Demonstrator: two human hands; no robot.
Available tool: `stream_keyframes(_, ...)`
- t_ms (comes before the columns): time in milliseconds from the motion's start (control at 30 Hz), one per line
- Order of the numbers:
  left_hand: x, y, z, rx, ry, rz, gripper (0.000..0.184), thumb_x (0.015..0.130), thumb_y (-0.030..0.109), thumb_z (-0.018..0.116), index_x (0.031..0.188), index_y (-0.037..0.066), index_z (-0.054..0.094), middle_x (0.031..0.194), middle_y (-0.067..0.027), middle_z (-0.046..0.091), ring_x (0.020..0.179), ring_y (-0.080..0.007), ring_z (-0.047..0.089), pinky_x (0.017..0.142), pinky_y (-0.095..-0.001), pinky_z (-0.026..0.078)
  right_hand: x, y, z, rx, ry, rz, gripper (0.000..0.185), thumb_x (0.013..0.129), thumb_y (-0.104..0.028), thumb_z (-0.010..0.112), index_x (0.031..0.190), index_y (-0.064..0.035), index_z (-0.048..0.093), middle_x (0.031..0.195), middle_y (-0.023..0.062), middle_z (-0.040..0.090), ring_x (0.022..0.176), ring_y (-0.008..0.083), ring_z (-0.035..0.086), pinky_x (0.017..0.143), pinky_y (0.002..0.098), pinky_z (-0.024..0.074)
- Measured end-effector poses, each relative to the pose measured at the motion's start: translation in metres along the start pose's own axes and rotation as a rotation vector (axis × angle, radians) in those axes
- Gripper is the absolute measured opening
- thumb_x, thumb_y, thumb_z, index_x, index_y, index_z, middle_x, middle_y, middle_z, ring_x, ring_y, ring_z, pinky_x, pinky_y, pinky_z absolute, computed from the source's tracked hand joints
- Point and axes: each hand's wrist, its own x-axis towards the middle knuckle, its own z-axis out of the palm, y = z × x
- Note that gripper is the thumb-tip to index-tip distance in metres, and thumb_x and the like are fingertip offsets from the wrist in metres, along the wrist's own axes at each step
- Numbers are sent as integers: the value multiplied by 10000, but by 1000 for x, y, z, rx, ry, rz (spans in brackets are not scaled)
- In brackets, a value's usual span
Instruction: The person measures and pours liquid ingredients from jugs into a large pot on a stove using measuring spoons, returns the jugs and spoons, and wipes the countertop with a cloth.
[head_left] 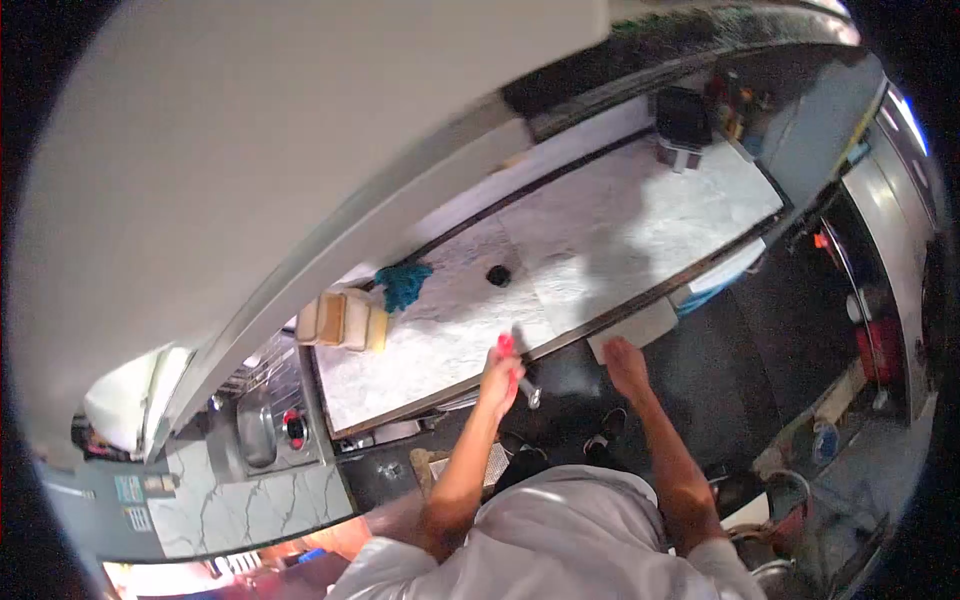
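Observation:
My left hand (501, 380) is closed around a red-handled tool (506, 346) at the front edge of the counter. A shiny metal end (534, 397) shows below the hand, but its exact kind is unclear. My right hand (625, 364) has its fingers bent over the edge of a pale drawer front (642, 326), which juts out from under the counter. On the marbled countertop (590, 240), in front of my hands, lies a small round black object (498, 275).
A teal cloth (403, 286) and several upright tan and yellow containers (340, 320) stand at the counter's left end. A black bin-like box (683, 122) is at the far right. Left of the counter is a metal sink (257, 432). A bucket (790, 510) sits on the floor at right.

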Motion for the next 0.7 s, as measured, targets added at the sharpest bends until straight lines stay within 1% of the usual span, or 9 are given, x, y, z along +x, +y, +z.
stream_keyframes(167, -110, -3, -156, -173, 424, -30, 397, 767, -126, 519, 1080, 119, 513, 815, -47, 541, 636, -180, 532, 550, -296, 495, 136, -114, 96, -49, -35, -461, 538, 866, -193, 630, 1362, -32, 496, 1340, 241, 513, 1216, 398, 528, 959, 453, 485)
stream_keyframes(367, -246, -63, -287, -387, 677, 43, 295, 716, -146, 494, 873, 101, 531, 799, -52, 552, 681, -219, 600, 530, -341, 467, 194, -145, 200, -579, -171, -504, 618, 850, -145, 559, 1451, -84, 433, 1493, 266, 388, 1346, 501, 383, 1087, 571, 360)
stream_keyframes(433, -280, -81, -321, -379, 644, -53, 278, 728, -131, 510, 899, 85, 550, 823, -80, 582, 706, -240, 618, 577, -371, 499, 196, -150, 213, -629, -470, -348, 609, 857, -150, 556, 1452, -90, 444, 1566, 267, 295, 1395, 469, 357, 1101, 585, 341)
stream_keyframes(500, -295, -92, -338, -402, 634, -105, 273, 744, -114, 526, 947, 64, 566, 870, -109, 611, 748, -264, 637, 646, -398, 526, 213, -73, 295, -510, -207, -360, 458, 932, -159, 462, 1371, -59, 542, 1485, 201, 466, 1376, 348, 438, 1121, 519, 356)
stream_keyframes(533, -302, -95, -351, -420, 648, -106, 279, 754, -106, 535, 983, 50, 572, 906, -125, 626, 777, -276, 647, 690, -409, 538, 173, -137, 238, -712, -304, -368, 435, 935, -155, 453, 1339, -47, 574, 1434, 179, 529, 1372, 344, 442, 1131, 478, 359)
stream_keyframes(600, -322, -95, -382, -457, 591, -101, 323, 816, -45, 567, 1131, 24, 554, 990, -139, 645, 875, -281, 651, 803, -415, 540, 162, -144, 259, -692, -275, -345, 481, 902, -220, 559, 1358, -65, 558, 1438, 206, 510, 1363, 378, 438, 1131, 453, 365)
stream_keyframes(633, -331, -88, -391, -465, 511, -104, 381, 868, 7, 591, 1244, 11, 531, 1038, -136, 649, 944, -273, 646, 871, -410, 530, 129, -189, 244, -483, -252, -147, 490, 945, -187, 512, 1415, -47, 500, 1395, 244, 532, 1271, 380, 533, 1009, 480, 465)
stream_keyframes(667, -334, -82, -398, -476, 518, -124, 399, 882, 21, 594, 1275, 21, 528, 1057, -120, 646, 957, -252, 640, 866, -407, 530, 105, -241, 229, -527, -341, -181, 677, 783, -121, 726, 1410, -51, 479, 1429, 257, 488, 1273, 391, 530, 1045, 447, 465)
stream_keyframes(700, -334, -71, -408, -469, 509, -150, 417, 896, 36, 597, 1307, 31, 526, 1076, -104, 643, 970, -230, 635, 860, -404, 530, 85, -269, 249, -396, -351, -314, 686, 766, -118, 751, 1395, -45, 487, 1397, 247, 512, 1239, 387, 553, 1016, 441, 480)
